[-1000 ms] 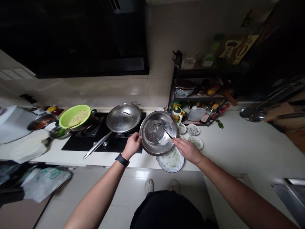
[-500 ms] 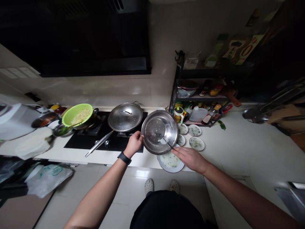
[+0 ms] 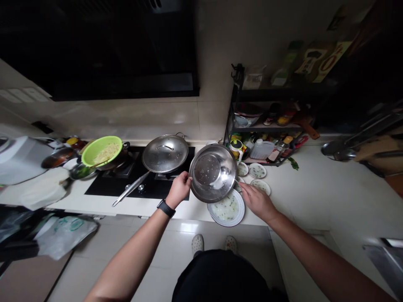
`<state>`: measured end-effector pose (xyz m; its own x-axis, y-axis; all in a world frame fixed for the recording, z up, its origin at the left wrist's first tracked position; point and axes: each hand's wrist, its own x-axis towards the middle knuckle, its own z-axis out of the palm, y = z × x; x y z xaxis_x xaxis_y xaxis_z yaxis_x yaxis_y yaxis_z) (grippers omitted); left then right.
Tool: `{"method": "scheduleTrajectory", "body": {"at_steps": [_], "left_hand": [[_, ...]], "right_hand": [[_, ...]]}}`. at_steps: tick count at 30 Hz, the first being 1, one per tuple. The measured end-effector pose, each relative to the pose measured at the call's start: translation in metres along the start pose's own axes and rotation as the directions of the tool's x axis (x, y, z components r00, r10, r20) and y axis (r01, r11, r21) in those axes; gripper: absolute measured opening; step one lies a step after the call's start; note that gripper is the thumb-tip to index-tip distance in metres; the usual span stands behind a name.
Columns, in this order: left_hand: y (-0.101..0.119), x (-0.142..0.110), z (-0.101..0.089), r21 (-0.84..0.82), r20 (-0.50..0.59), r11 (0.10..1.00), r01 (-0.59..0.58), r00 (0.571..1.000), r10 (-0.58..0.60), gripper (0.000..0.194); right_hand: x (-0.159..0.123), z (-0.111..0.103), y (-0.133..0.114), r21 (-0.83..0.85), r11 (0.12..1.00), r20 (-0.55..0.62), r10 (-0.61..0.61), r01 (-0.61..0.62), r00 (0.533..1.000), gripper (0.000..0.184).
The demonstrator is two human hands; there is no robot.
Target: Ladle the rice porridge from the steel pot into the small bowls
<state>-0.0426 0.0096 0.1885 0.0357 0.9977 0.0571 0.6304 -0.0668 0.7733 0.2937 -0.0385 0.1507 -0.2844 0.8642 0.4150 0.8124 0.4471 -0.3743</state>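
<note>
My left hand (image 3: pixel 179 190) grips the rim of a stainless steel bowl (image 3: pixel 205 173), which it holds tilted above the counter. My right hand (image 3: pixel 258 202) is shut on the handle of a metal spoon (image 3: pixel 225 171), and the spoon's head lies inside the bowl against its wall. Pale food residue clings to the bowl's inside. Directly below the bowl is a white plate with a blue striped rim (image 3: pixel 231 216), smeared with leftovers and partly hidden by the bowl. Neither hand touches the plate.
Behind my left hand, a steel wok lid (image 3: pixel 165 153) covers a pan on a black hob (image 3: pixel 126 193). A green colander of noodles (image 3: pixel 102 151) sits to its left. Several small plates (image 3: pixel 257 170) lie right of the bowl, below a dark shelf rack (image 3: pixel 264 126).
The bowl has moved slightly right and tilted further toward me. My right hand has shifted right, with the spoon head now higher on the bowl's inner wall.
</note>
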Motion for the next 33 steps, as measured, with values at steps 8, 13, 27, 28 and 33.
{"method": "scheduleTrajectory", "body": {"at_steps": [8, 13, 27, 28, 33], "left_hand": [[0.004, -0.001, 0.013, 0.082, -0.074, 0.997, 0.003, 0.997, 0.003, 0.015], [-0.002, -0.001, 0.014, 0.064, -0.086, 0.998, 0.027, 0.996, -0.022, 0.016], [-0.032, 0.003, 0.022, -0.201, -0.11, 0.972, 0.119, 0.984, -0.143, 0.022], [-0.035, 0.004, 0.023, -0.202, -0.123, 0.971, 0.124, 0.981, -0.151, 0.022], [-0.048, 0.008, 0.03, -0.196, -0.184, 0.967, 0.161, 0.963, -0.198, 0.02]], "right_hand": [[-0.028, 0.042, -0.048, 0.538, 0.68, 0.033, 0.573, -0.498, 0.819, 0.034], [-0.007, 0.049, -0.058, 0.831, 0.01, 0.316, 0.814, -0.557, 0.487, 0.033], [-0.019, -0.043, -0.035, 0.758, 0.322, 0.17, 0.742, -0.567, 0.648, 0.042], [-0.029, -0.048, -0.031, 0.719, 0.386, 0.144, 0.731, -0.578, 0.667, 0.042], [-0.082, -0.054, -0.019, 0.344, 0.863, 0.122, 0.349, -0.369, 0.929, 0.032]]}}
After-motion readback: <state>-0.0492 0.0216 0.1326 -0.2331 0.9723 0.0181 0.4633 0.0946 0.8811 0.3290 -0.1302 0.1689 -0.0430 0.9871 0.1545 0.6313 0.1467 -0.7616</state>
